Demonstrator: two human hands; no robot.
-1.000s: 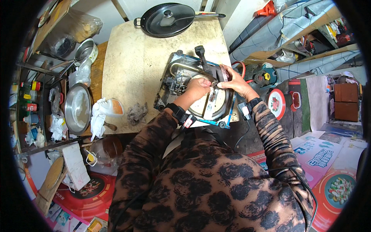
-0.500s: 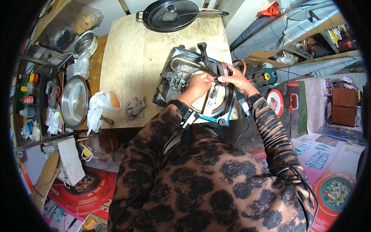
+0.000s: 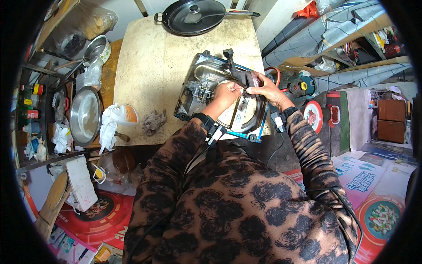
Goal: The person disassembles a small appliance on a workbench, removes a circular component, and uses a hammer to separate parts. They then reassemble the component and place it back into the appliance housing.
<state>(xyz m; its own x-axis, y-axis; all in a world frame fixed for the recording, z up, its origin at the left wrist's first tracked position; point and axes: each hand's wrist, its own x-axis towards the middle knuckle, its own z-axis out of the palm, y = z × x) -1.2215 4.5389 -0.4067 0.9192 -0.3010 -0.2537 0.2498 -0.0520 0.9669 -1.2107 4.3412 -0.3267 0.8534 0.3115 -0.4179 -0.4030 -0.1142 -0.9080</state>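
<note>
Two bare hands meet over the upturned stove [image 3: 265, 119], which lies on the near right part of the pale tabletop [image 3: 154, 57], and we take that edge to be chosen for easy reach. Its feet face upward, so we judge that it rests upside down to lay the inner parts open. Our right hand [image 3: 269, 91] appears closed on the dark metal fitting [image 3: 251, 80], with the fingers at its far side and the thumb on the near side, a hold that probably keeps the piece steady. Our left hand [image 3: 226, 95] has its thumb and fingertips brought together right beside that thumb, just above the upper end of the metal strip [image 3: 238, 118]; we cannot tell whether they pinch something, because the spot is too small and partly covered. Keeping both sets of fingertips so close likely lets one hand brace while the other does fine work. The lidded pan [image 3: 209, 21] sits at the far edge of the tabletop, well apart from the stove, perhaps so that it leaves us elbow room. A crumpled grey cloth [image 3: 154, 122] lies near our left forearm, maybe kept handy for wiping, and the steel basin [image 3: 84, 116] stands farther left, beyond the tabletop's edge.
</note>
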